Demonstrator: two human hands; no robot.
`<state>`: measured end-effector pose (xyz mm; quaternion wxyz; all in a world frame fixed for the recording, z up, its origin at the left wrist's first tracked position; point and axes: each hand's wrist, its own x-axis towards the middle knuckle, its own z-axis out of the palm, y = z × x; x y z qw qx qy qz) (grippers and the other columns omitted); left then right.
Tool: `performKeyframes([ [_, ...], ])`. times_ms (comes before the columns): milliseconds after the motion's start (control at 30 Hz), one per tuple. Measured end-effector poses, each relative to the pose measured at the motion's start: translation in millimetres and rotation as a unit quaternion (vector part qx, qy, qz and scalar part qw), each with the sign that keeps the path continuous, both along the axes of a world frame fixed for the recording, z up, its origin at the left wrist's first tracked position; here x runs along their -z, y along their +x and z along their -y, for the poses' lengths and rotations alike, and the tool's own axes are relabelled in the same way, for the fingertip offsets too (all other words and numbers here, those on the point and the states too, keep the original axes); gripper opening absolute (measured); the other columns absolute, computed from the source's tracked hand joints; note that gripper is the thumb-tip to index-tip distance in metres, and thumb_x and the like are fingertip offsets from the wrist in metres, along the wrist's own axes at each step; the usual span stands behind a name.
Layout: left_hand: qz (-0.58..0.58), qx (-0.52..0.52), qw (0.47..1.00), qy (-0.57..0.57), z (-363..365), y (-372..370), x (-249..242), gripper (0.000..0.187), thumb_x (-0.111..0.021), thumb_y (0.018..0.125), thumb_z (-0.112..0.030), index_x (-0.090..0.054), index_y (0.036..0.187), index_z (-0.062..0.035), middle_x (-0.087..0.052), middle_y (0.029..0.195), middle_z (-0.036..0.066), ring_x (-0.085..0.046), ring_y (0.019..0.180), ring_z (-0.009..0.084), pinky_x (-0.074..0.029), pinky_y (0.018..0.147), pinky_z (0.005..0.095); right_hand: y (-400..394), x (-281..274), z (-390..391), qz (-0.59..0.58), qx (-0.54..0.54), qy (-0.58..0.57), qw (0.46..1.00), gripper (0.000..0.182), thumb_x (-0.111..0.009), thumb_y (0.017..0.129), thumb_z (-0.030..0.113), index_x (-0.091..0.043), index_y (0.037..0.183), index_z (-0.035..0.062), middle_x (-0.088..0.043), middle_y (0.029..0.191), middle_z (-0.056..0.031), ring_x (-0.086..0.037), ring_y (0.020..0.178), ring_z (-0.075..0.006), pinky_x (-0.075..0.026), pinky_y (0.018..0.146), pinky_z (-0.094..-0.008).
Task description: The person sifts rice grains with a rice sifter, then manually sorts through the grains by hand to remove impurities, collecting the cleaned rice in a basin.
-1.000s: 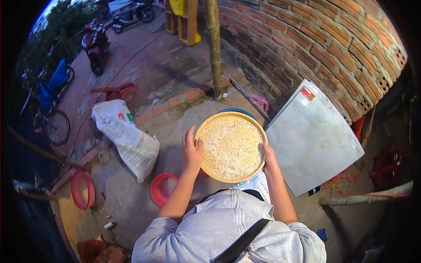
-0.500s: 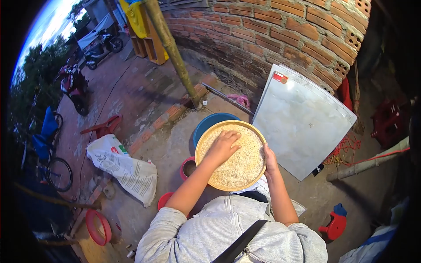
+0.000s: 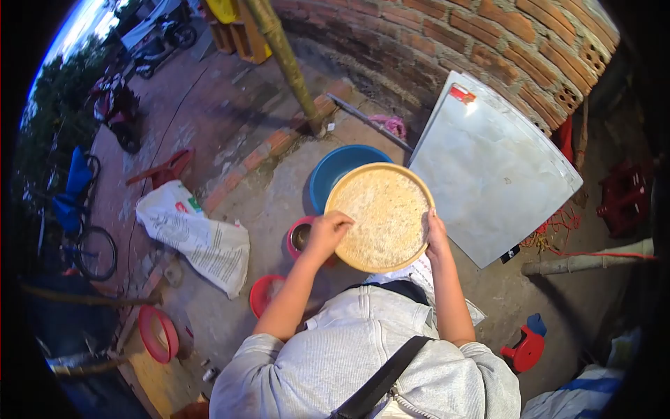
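A round, shallow yellow sieve (image 3: 382,218) with a layer of pale grain is held in front of my chest. My right hand (image 3: 437,236) grips its right rim, thumb on top and fingers underneath. At the left rim, my left hand (image 3: 326,234) is closed, its bent fingers reaching over the edge; the underside of the hand is hidden. A blue basin (image 3: 328,167) stands on the ground beyond the sieve, partly covered by it. To the left sit a pink-rimmed pot (image 3: 299,239) and a red bowl (image 3: 262,297).
A white printed sack (image 3: 199,234) lies at left, near a red basin (image 3: 159,334). Large grey panels (image 3: 495,171) lean against the brick wall (image 3: 419,35). A red stool (image 3: 525,351) is at right; a bamboo post (image 3: 286,63) rises ahead.
My left hand has gone from lying on the grain to the sieve's left rim. The grain layer looks thinner and more spread. The sieve sits slightly higher and further right in view.
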<state>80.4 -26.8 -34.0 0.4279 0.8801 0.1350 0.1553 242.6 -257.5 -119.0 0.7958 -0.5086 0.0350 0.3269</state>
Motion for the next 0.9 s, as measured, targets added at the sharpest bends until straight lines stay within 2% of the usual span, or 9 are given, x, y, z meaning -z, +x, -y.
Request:
performKeyframes([
  [200,0.000,-0.161,0.987,0.003,-74.8,-37.3,39.1,0.007,-0.065,0.075,-0.002,-0.068,0.081,-0.0016,-0.065,0.080,0.009,-0.065,0.071,0.0187,-0.051,0.064,0.0273,8.0,-3.6,-7.6,0.030,-0.003,-0.026,0.999,0.044,-0.044,0.095,0.037,-0.048,0.120,-0.0001,-0.058,0.111,-0.0111,-0.057,0.099,-0.0193,-0.047,0.084,-0.0312],
  [267,-0.117,-0.161,0.980,0.012,-93.6,-44.5,56.9,0.022,-0.067,0.074,-0.005,-0.066,0.096,-0.0020,-0.063,0.103,0.016,-0.063,0.089,0.0281,-0.051,0.077,0.0321,7.5,-4.6,-10.3,0.034,0.002,-0.029,0.999,0.044,-0.044,0.095,0.038,-0.049,0.117,0.0001,-0.059,0.107,-0.0105,-0.058,0.096,-0.0193,-0.048,0.082,-0.0320],
  [300,-0.117,-0.167,0.979,0.009,-100.4,-49.3,76.6,0.022,-0.067,0.074,-0.005,-0.066,0.096,-0.0020,-0.063,0.103,0.016,-0.063,0.089,0.0281,-0.051,0.077,0.0321,8.4,-5.8,-12.0,0.039,0.014,-0.030,0.999,0.043,-0.044,0.095,0.039,-0.051,0.114,0.0003,-0.060,0.104,-0.0099,-0.059,0.093,-0.0192,-0.048,0.081,-0.0329],
  [367,-0.184,-0.162,0.954,0.172,-107.7,-59.3,112.0,0.039,-0.068,0.076,-0.012,-0.060,0.113,-0.0047,-0.055,0.121,0.017,-0.055,0.109,0.0313,-0.044,0.092,0.0362,9.3,-5.9,-15.4,0.032,0.006,-0.030,0.999,0.043,-0.044,0.095,0.038,-0.051,0.114,0.0004,-0.060,0.104,-0.0101,-0.059,0.093,-0.0191,-0.048,0.081,-0.0328],
  [500,-0.228,-0.193,0.951,0.082,-97.7,-60.8,92.6,0.049,-0.066,0.078,-0.017,-0.052,0.124,-0.0069,-0.048,0.131,0.018,-0.045,0.121,0.0319,-0.037,0.100,0.0382,14.2,-8.9,-28.5,0.016,-0.013,-0.016,1.000,0.043,-0.046,0.095,0.036,-0.049,0.118,-0.0002,-0.058,0.109,-0.0107,-0.057,0.098,-0.0186,-0.047,0.084,-0.0311],
  [600,-0.096,-0.144,0.984,0.053,-79.0,-59.8,53.2,0.040,-0.063,0.081,-0.016,-0.056,0.119,-0.0064,-0.053,0.124,0.018,-0.052,0.112,0.0333,-0.042,0.095,0.0368,5.7,-1.0,-37.2,0.017,-0.025,-0.005,1.000,0.043,-0.045,0.095,0.038,-0.050,0.115,-0.0002,-0.059,0.106,-0.0106,-0.059,0.095,-0.0188,-0.048,0.083,-0.0320],
  [667,-0.036,-0.134,0.984,-0.113,-68.8,-48.3,24.7,0.032,-0.060,0.082,-0.013,-0.060,0.113,-0.0061,-0.059,0.115,0.016,-0.058,0.102,0.0325,-0.045,0.088,0.0353,1.4,0.7,-44.6,0.030,-0.054,0.003,0.998,0.045,-0.044,0.095,0.040,-0.051,0.114,-0.0003,-0.060,0.105,-0.0106,-0.060,0.092,-0.0193,-0.048,0.081,-0.0331],
  [767,0.024,-0.105,0.994,0.006,-56.9,-30.1,-13.2,0.027,-0.059,0.084,-0.010,-0.062,0.111,-0.0059,-0.062,0.109,0.014,-0.062,0.097,0.0279,-0.047,0.083,0.0314,-15.3,-21.7,-59.0,0.039,-0.074,0.017,0.996,0.047,-0.044,0.094,0.041,-0.050,0.116,-0.0003,-0.060,0.105,-0.0102,-0.060,0.092,-0.0188,-0.048,0.081,-0.0325],
  [900,0.042,-0.048,0.992,0.110,-49.6,3.4,-17.1,0.029,-0.059,0.084,-0.016,-0.060,0.113,-0.0073,-0.062,0.108,0.014,-0.060,0.098,0.0296,-0.046,0.085,0.0356,-26.0,-28.0,-68.5,0.041,-0.100,0.021,0.994,0.046,-0.046,0.094,0.040,-0.051,0.116,0.0002,-0.060,0.106,-0.0089,-0.059,0.092,-0.0178,-0.048,0.081,-0.0314],
])
